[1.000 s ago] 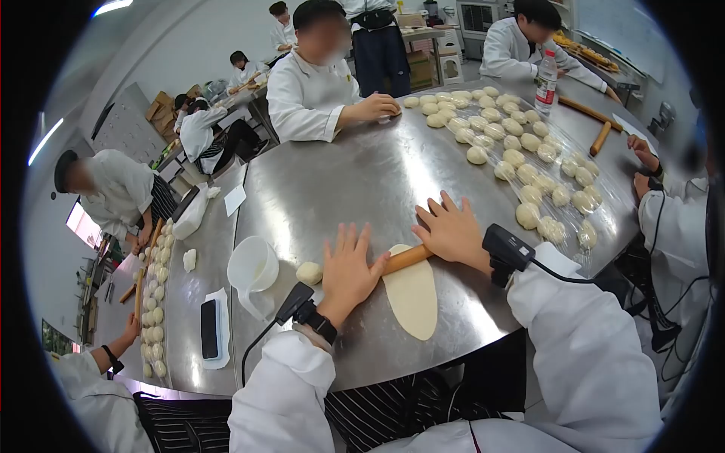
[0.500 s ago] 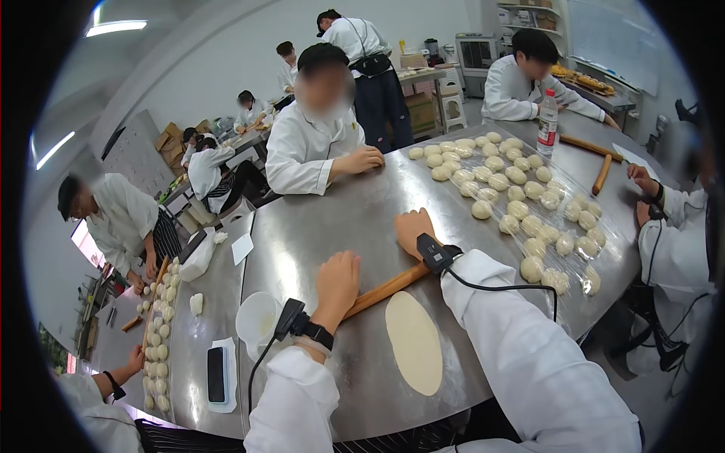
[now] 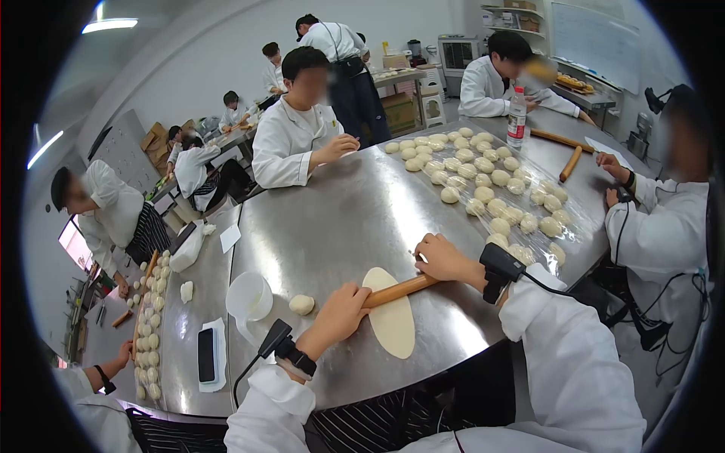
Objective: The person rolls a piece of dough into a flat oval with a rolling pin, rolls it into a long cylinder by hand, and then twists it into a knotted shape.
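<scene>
A wooden rolling pin point(image 3: 400, 291) lies across a flat, long oval of dough point(image 3: 394, 328) on the metal table. Its left end is under my left hand point(image 3: 343, 311), whose fingers are closed round it. At the other end my right hand point(image 3: 444, 259) grips the pin, fingers bent over it. Just left of my left hand sits a single round dough ball point(image 3: 301, 304), with a white plastic tub point(image 3: 249, 296) beside it.
Many dough balls point(image 3: 483, 192) lie under clear film at the right, near a bottle point(image 3: 516, 121). A phone point(image 3: 206, 355) is at the left, past it a row of dough balls point(image 3: 153, 340). Co-workers sit or stand round the table point(image 3: 302, 226).
The rolling pin and both hands have come nearer, from beyond the dough onto it. The dough ball by my left hand now shows. The whole view has shifted a little.
</scene>
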Available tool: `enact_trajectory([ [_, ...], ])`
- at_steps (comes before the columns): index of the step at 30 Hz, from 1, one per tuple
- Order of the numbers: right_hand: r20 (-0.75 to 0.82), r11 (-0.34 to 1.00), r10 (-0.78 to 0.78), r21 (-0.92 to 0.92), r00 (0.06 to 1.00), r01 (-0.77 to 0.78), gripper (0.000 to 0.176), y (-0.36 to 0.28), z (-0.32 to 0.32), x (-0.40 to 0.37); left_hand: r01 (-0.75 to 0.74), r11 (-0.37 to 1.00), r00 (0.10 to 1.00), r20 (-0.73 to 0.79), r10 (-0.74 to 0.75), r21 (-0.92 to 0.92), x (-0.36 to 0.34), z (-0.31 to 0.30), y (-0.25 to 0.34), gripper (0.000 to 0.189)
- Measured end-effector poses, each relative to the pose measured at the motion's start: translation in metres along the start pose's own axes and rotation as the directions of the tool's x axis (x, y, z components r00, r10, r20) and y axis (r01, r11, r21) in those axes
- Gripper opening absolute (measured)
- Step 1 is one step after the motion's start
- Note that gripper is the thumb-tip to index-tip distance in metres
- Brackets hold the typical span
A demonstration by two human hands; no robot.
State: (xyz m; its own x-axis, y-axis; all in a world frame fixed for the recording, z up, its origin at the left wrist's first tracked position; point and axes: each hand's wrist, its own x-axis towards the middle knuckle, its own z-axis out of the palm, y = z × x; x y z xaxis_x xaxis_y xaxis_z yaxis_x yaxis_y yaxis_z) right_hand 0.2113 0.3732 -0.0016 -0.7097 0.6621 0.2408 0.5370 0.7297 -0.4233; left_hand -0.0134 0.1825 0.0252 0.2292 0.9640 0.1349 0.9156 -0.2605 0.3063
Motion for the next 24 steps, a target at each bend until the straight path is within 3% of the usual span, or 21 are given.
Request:
enact_trajectory([
  [2,-0.233,0.990,-0.048,-0.143,0.971,0.014,0.020,-0.007,0.014,-0.014,0.042,0.997,0.998,-0.050,-0.045,-0.059,-0.009,0.000,-0.002,0.031],
  [4,-0.173,0.963,0.011,-0.264,0.985,-0.057,0.020,-0.012,0.006,-0.005,0.079,0.989,0.979,-0.176,-0.101,-0.128,-0.004,-0.011,-0.006,0.033],
  [7,-0.150,0.950,0.005,-0.307,0.989,-0.051,0.033,-0.029,0.007,0.010,0.183,0.977,0.896,-0.428,-0.119,0.112,0.018,-0.003,-0.038,0.037],
  [9,-0.185,0.962,-0.072,-0.273,0.980,0.019,0.053,-0.035,0.020,0.011,0.195,0.963,0.919,-0.377,-0.114,0.184,0.012,0.014,-0.045,0.043],
  [10,-0.061,0.977,0.134,-0.157,0.989,-0.142,0.060,-0.039,0.016,0.004,0.199,0.955,0.931,-0.348,-0.114,0.219,0.008,0.023,-0.048,0.046],
  [13,-0.060,0.941,0.065,-0.329,0.996,-0.081,0.066,-0.032,0.022,-0.020,0.230,0.942,0.968,-0.161,-0.195,0.243,-0.013,0.016,-0.008,0.057],
  [14,0.042,0.949,0.070,-0.311,0.997,-0.053,0.065,-0.037,0.014,-0.031,0.228,0.946,0.971,-0.127,-0.203,0.231,-0.024,0.017,0.004,0.062],
  [17,0.010,0.928,-0.082,-0.364,0.997,0.080,0.060,-0.053,0.002,-0.079,0.222,0.955,0.975,-0.070,-0.212,0.198,-0.052,0.015,0.039,0.076],
  [20,-0.027,0.946,-0.130,-0.301,0.991,0.116,0.059,-0.071,-0.010,-0.130,0.192,0.964,0.981,-0.052,-0.185,0.183,-0.090,0.020,0.074,0.092],
  [24,-0.053,0.959,-0.149,-0.250,0.987,0.131,0.062,-0.077,-0.009,-0.181,0.124,0.977,0.988,-0.117,-0.104,0.173,-0.124,0.036,0.103,0.091],
])
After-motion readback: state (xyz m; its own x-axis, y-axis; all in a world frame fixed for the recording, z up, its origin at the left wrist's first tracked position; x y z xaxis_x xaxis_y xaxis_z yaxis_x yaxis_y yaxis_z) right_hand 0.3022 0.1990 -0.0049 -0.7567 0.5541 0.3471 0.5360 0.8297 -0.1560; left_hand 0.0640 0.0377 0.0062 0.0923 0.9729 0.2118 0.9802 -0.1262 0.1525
